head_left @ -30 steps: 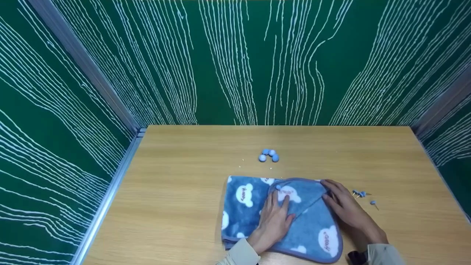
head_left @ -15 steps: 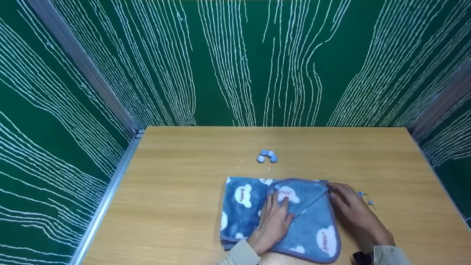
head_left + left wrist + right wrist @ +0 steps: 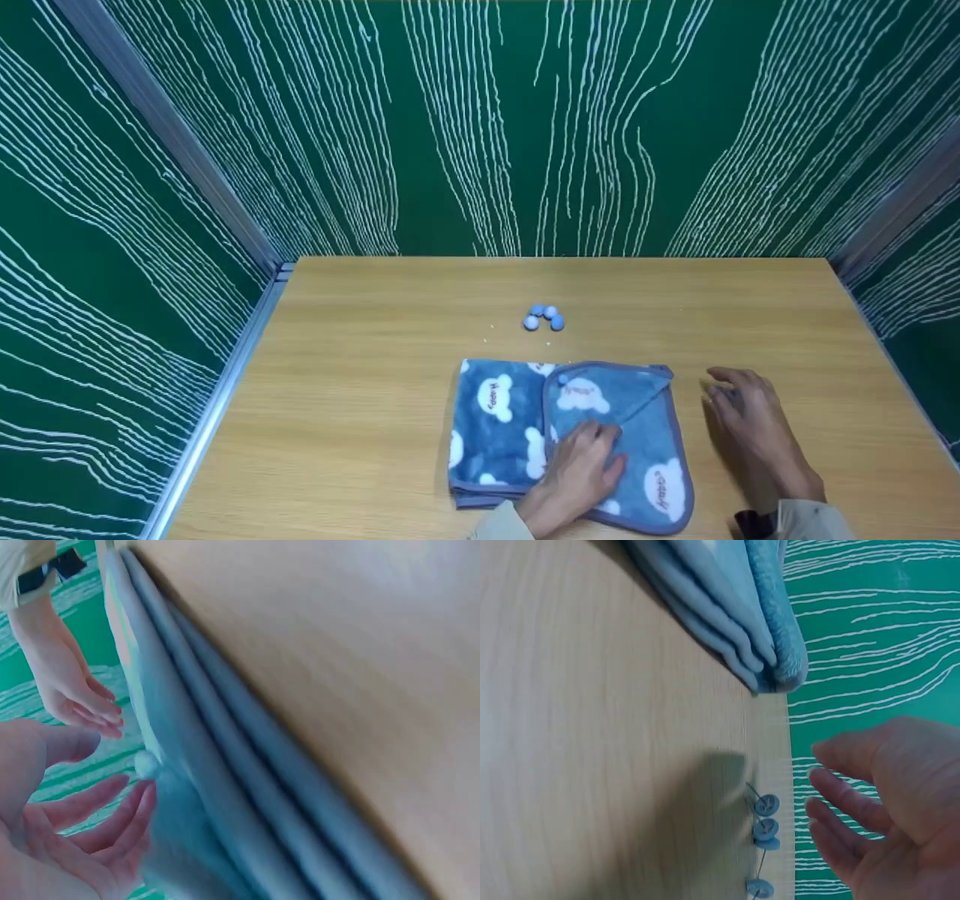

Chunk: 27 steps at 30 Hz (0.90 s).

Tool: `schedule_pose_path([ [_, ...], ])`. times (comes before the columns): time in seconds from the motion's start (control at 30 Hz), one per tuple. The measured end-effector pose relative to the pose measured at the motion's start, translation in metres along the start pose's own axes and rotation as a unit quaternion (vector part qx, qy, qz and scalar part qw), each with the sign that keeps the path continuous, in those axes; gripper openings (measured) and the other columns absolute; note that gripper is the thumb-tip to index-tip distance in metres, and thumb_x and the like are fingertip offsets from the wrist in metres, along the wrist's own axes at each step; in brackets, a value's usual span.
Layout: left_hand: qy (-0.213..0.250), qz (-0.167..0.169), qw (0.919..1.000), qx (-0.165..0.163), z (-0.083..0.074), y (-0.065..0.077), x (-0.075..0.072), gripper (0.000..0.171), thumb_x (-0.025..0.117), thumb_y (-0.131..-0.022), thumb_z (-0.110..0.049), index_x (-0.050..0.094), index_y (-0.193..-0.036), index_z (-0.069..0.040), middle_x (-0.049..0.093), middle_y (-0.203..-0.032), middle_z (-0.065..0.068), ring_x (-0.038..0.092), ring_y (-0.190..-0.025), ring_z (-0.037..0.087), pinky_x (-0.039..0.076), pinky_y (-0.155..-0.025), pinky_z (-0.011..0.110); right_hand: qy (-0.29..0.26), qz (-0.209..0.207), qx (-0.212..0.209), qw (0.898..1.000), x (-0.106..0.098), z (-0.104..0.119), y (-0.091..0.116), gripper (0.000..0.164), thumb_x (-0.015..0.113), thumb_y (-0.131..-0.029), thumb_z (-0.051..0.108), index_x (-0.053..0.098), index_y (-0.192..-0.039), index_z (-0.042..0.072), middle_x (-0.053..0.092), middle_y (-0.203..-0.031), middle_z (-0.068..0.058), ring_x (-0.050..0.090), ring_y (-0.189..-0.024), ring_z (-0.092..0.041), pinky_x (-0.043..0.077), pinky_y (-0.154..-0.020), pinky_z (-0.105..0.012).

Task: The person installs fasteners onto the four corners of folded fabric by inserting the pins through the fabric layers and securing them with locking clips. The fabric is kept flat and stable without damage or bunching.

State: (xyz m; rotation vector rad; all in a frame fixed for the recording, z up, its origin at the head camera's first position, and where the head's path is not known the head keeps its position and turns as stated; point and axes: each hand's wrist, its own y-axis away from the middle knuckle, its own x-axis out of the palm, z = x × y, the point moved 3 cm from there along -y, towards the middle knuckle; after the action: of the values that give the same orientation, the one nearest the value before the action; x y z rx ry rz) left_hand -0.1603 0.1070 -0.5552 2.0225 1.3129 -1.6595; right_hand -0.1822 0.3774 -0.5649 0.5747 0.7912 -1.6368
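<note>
A folded blue fleece blanket point(image 3: 499, 442) with white bear-head patches lies on the table, one rounded flap folded over its right part. My left hand point(image 3: 577, 472) is over this flap, fingers loosely bent and holding nothing. A small blue round knob point(image 3: 562, 379) sits on the flap near its upper left corner; in the left wrist view the same knob point(image 3: 145, 764) shows just beyond the fingertips. To the right of the blanket, my right hand point(image 3: 765, 431) hovers with relaxed, parted fingers. Several blue-headed pins point(image 3: 766, 805) lie near it in the right wrist view, hidden behind the hand in the head view.
Several blue round caps point(image 3: 556, 322) are grouped behind the blanket on the wooden table point(image 3: 360, 390). Tiny white crumbs lie between them and the blanket. Green walls point(image 3: 450, 150) with white wavy lines stand at the back and sides, joined by metal posts point(image 3: 180, 127).
My right hand has let go of the blanket's upper right corner and moved right, over the pins. The left hand has slid toward me, away from the knob, its fingers now more bent.
</note>
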Motion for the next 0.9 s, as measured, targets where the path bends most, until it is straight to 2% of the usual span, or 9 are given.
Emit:
schedule_pose_path([
  [0.17,0.016,0.037,0.9988,0.026,-0.013,0.008,0.007,0.021,0.068,-0.086,-0.034,0.067,-0.097,-0.017,0.061,-0.089,-0.006,0.057,-0.080,0.005,0.044,-0.064,0.015,0.021,-0.021,0.009,1.000,-0.002,-0.005,0.001,0.026,0.058,-0.091,-0.001,0.059,-0.115,-0.008,0.053,-0.114,-0.030,0.042,-0.110,-0.046,0.036,-0.085,-0.060],
  [0.3,0.016,0.106,0.9939,0.026,-0.023,0.015,0.013,0.032,0.065,-0.085,-0.048,0.065,-0.101,-0.020,0.057,-0.092,-0.010,0.052,-0.082,0.001,0.039,-0.064,0.013,0.030,-0.049,-0.015,0.998,-0.002,-0.007,0.002,0.020,0.060,-0.088,-0.005,0.063,-0.107,-0.009,0.058,-0.103,-0.029,0.045,-0.103,-0.045,0.034,-0.085,-0.059],
  [0.4,0.008,0.138,0.9892,0.048,-0.027,0.020,0.017,0.038,0.064,-0.084,-0.054,0.062,-0.106,-0.022,0.053,-0.093,-0.010,0.048,-0.082,-0.001,0.036,-0.064,0.011,0.038,-0.055,-0.028,0.997,-0.001,-0.010,0.003,0.020,0.062,-0.085,-0.008,0.064,-0.105,-0.008,0.059,-0.101,-0.030,0.045,-0.101,-0.046,0.031,-0.087,-0.061],
  [0.47,0.002,0.142,0.9873,0.071,-0.030,0.022,0.019,0.041,0.065,-0.082,-0.054,0.061,-0.107,-0.022,0.050,-0.091,-0.011,0.044,-0.079,-0.002,0.032,-0.061,0.010,0.049,-0.054,-0.036,0.997,0.001,-0.012,0.002,0.022,0.062,-0.083,-0.010,0.064,-0.105,-0.008,0.059,-0.100,-0.030,0.045,-0.100,-0.046,0.029,-0.088,-0.060],
  [0.6,-0.010,0.124,0.9862,0.109,-0.032,0.024,0.022,0.044,0.069,-0.079,-0.054,0.060,-0.107,-0.022,0.044,-0.086,-0.011,0.038,-0.075,-0.002,0.024,-0.059,0.010,0.060,-0.048,-0.054,0.996,0.003,-0.015,0.002,0.025,0.061,-0.080,-0.013,0.065,-0.104,-0.006,0.061,-0.099,-0.029,0.049,-0.097,-0.045,0.028,-0.088,-0.058],
  [0.77,-0.015,0.127,0.9843,0.122,-0.033,0.025,0.025,0.047,0.070,-0.078,-0.054,0.059,-0.108,-0.020,0.045,-0.089,-0.010,0.039,-0.077,-0.001,0.024,-0.061,0.011,0.063,-0.040,-0.063,0.995,0.006,-0.016,0.001,0.023,0.062,-0.080,-0.013,0.067,-0.102,-0.006,0.064,-0.095,-0.027,0.052,-0.093,-0.043,0.026,-0.087,-0.055],
  [0.9,-0.011,0.139,0.9821,0.126,-0.033,0.024,0.027,0.041,0.070,-0.079,-0.053,0.060,-0.105,-0.022,0.048,-0.089,-0.010,0.042,-0.078,-0.001,0.026,-0.062,0.011,0.060,-0.042,-0.069,0.995,0.007,-0.017,0.001,0.022,0.064,-0.079,-0.013,0.067,-0.100,-0.006,0.066,-0.090,-0.024,0.054,-0.090,-0.042,0.027,-0.087,-0.054],
])
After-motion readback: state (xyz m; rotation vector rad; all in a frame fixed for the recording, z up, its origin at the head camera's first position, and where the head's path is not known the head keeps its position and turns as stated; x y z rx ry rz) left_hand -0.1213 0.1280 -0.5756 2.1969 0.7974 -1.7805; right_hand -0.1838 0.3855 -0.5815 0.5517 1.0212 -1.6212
